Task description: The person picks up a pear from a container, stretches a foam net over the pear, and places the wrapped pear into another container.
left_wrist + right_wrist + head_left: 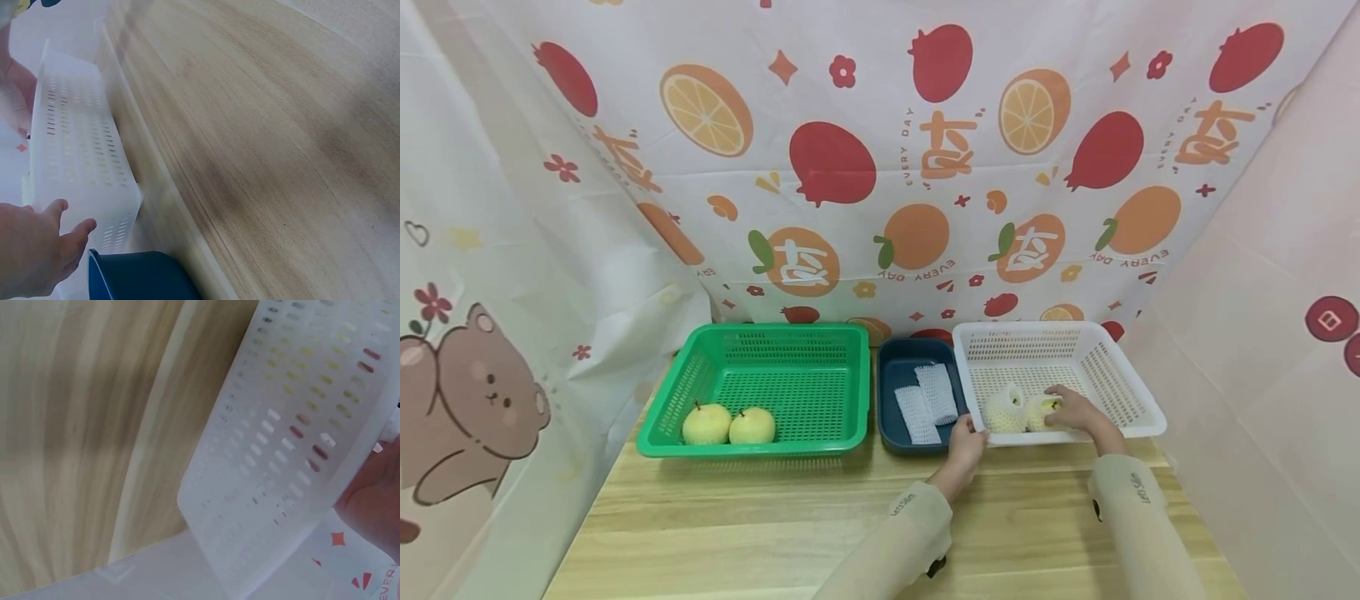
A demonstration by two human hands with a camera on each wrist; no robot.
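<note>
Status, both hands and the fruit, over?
Left hand at corner of white basket. Right hand curled round fruit inside, netted fruit alongside. Nothing visibly in the way.

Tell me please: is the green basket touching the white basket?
Apart: in the head view, the blue tray stands between the green basket and white basket.

I can see the left forearm (895, 537) and right forearm (1138, 512) both reaching forward, the left hand (966, 450) with two digits spread apart, the right hand (1071, 411) turned inward, fingers and thumb curved toward each other
</note>
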